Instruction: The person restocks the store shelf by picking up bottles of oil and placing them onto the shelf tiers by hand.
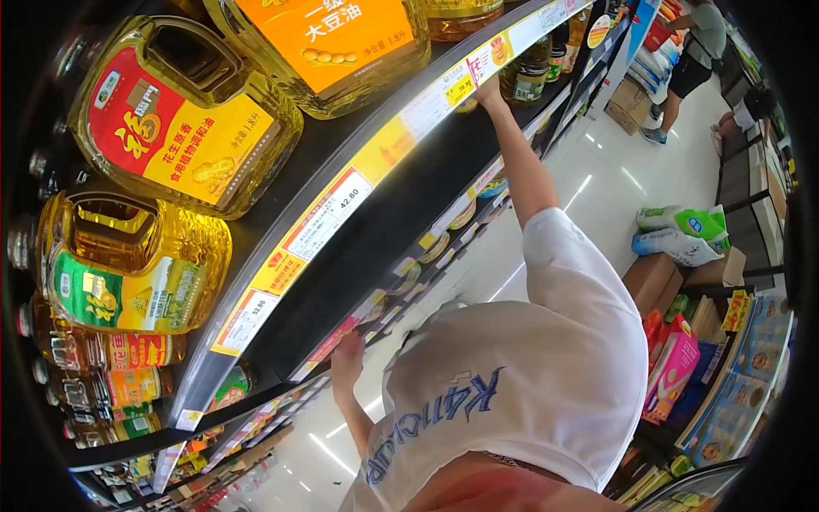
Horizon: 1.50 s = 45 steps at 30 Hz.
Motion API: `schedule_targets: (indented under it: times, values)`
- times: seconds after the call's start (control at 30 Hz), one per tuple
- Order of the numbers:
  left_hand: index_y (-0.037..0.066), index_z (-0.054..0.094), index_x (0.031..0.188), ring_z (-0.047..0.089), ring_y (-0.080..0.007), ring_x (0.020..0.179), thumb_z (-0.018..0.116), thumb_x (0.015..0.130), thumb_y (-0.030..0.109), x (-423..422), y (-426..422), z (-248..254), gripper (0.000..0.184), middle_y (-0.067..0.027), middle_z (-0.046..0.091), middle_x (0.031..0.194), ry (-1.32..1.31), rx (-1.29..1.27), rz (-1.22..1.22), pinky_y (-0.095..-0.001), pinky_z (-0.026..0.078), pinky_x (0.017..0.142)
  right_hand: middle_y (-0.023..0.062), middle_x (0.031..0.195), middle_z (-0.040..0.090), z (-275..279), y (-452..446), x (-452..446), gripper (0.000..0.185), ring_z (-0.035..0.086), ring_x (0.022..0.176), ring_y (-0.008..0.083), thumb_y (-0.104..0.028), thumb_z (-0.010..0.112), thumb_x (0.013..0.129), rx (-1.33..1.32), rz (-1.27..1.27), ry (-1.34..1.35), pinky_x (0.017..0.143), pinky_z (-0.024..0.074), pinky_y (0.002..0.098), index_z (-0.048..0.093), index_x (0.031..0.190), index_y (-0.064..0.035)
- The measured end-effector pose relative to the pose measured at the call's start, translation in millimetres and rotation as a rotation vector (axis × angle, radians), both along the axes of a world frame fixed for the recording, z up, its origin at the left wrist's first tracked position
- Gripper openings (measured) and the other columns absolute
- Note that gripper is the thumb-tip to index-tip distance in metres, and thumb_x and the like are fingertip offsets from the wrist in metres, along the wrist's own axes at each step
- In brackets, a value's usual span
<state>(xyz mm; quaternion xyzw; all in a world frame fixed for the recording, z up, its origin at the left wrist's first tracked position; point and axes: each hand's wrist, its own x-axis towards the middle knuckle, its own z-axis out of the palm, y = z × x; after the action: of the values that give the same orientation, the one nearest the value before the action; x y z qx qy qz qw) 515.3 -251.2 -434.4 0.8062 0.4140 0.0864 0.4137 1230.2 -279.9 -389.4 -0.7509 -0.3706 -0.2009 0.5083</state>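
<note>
My right hand (488, 91) reaches to the shelf's price strip (409, 119), near a red and yellow tag. Its fingers are mostly hidden behind the strip, so what they touch or hold does not show. Dark bottles (527, 81) stand on the shelf beside that hand. Lower and to the left, my left hand (346, 362) is at the edge of a lower shelf (328, 346), fingers loosely apart with nothing visible in them. Large oil jugs stand above: one with a red and yellow label (179, 128), one with an orange label (328, 43), one with a green label (128, 290).
Smaller oil bottles (128, 384) line the far left. Behind me, bagged goods (682, 230) sit on cardboard boxes (657, 282), near a pink package (674, 367). A person (695, 51) stands in the aisle by a carton (629, 107); another person (751, 107) is further right.
</note>
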Motion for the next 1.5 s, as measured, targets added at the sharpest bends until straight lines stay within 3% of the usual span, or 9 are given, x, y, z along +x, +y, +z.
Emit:
schedule_targets:
  times: [0.23,0.4,0.57,0.73,0.9,1.0,1.13,1.23,1.5]
  values:
    - [0.001,0.062,0.125,0.066,-0.0130,0.100,0.068,0.096,0.014,160.2,9.1,71.7,0.032,-0.0104,0.072,0.103,-0.412,-0.198,-0.083,-0.0291,0.052,0.089,0.0203,0.131,0.058,52.0,-31.4,-174.5,0.115,0.058,0.121,0.0257,-0.031,0.098,0.057,0.111,0.447,0.485,0.104,0.0467,0.0355,0.031,0.142,0.0084]
    - [0.006,0.023,0.156,0.047,-0.0320,0.133,0.082,0.082,0.011,263.9,38.1,92.1,0.094,-0.0204,0.035,0.153,-0.665,-0.070,-0.102,-0.0395,0.052,0.099,0.0181,0.137,0.055,50.9,-31.1,-230.3,0.121,0.051,0.130,0.0238,-0.026,0.098,0.058,-0.037,0.839,0.596,0.108,0.0424,0.0355,0.027,0.151,0.0041]
    - [-0.001,0.032,0.147,0.054,-0.0246,0.125,0.092,0.069,0.016,277.8,45.9,118.5,0.100,-0.0165,0.054,0.135,-0.673,0.042,-0.122,-0.0361,0.045,0.106,0.0144,0.133,0.056,28.2,-15.4,-273.6,0.106,0.055,0.124,0.0231,-0.023,0.097,0.059,-0.031,0.988,0.666,0.105,0.0448,0.0354,0.039,0.144,0.0009]
    - [-0.003,0.030,0.149,0.051,-0.0269,0.131,0.096,0.060,0.011,219.3,9.2,111.5,0.112,-0.0197,0.049,0.142,-0.677,0.390,-0.104,-0.0371,0.041,0.112,0.0151,0.134,0.057,20.2,-26.1,-324.5,0.106,0.056,0.125,0.0238,-0.024,0.097,0.054,-0.019,0.906,0.377,0.107,0.0442,0.0354,0.043,0.142,-0.0018]
    - [0.000,0.036,0.149,0.045,-0.0385,0.139,0.092,0.057,0.010,133.9,-36.2,158.3,0.108,-0.0226,0.046,0.149,-0.552,0.638,-0.117,-0.0474,0.034,0.117,0.0173,0.146,0.049,12.6,-32.8,-392.1,0.096,0.048,0.135,0.0291,-0.017,0.092,0.061,0.274,1.236,0.470,0.112,0.0416,0.0395,0.043,0.143,-0.0032]
    - [-0.001,0.037,0.149,0.046,-0.0418,0.138,0.091,0.059,0.019,80.2,-57.5,177.4,0.107,-0.0255,0.049,0.146,-0.559,0.767,-0.089,-0.0564,0.027,0.118,0.0187,0.148,0.047,26.0,-43.9,-447.3,0.091,0.045,0.139,0.0293,-0.015,0.089,0.067,0.236,1.288,1.191,0.116,0.0360,0.0398,0.042,0.144,-0.0028]
    - [-0.005,0.031,0.151,0.042,-0.0338,0.140,0.095,0.061,0.035,8.1,-77.2,154.1,0.117,-0.0243,0.040,0.153,-0.846,0.525,0.176,-0.0459,0.030,0.117,0.0157,0.140,0.052,35.1,-67.0,-527.6,0.102,0.053,0.129,0.0254,-0.024,0.095,0.059,-0.012,1.465,0.515,0.108,0.0418,0.0381,0.039,0.143,-0.0018]
    - [-0.007,0.027,0.152,0.041,-0.0269,0.140,0.095,0.064,0.033,-51.9,-93.3,145.2,0.118,-0.0195,0.041,0.151,-1.067,0.225,0.440,-0.0399,0.030,0.117,0.0144,0.135,0.054,46.5,-64.1,-607.3,0.104,0.056,0.124,0.0241,-0.023,0.096,0.057,-0.055,1.562,0.749,0.105,0.0442,0.0376,0.040,0.141,-0.0014]
    - [0.001,0.028,0.148,0.043,-0.0254,0.136,0.091,0.069,0.027,-234.8,-119.8,102.3,0.104,-0.0162,0.044,0.141,-1.142,0.322,0.970,-0.0410,0.033,0.115,0.0125,0.130,0.058,74.2,-31.0,-817.3,0.096,0.058,0.120,0.0218,-0.019,0.095,0.059,-0.254,1.919,0.882,0.105,0.0446,0.0369,0.043,0.138,-0.0008]
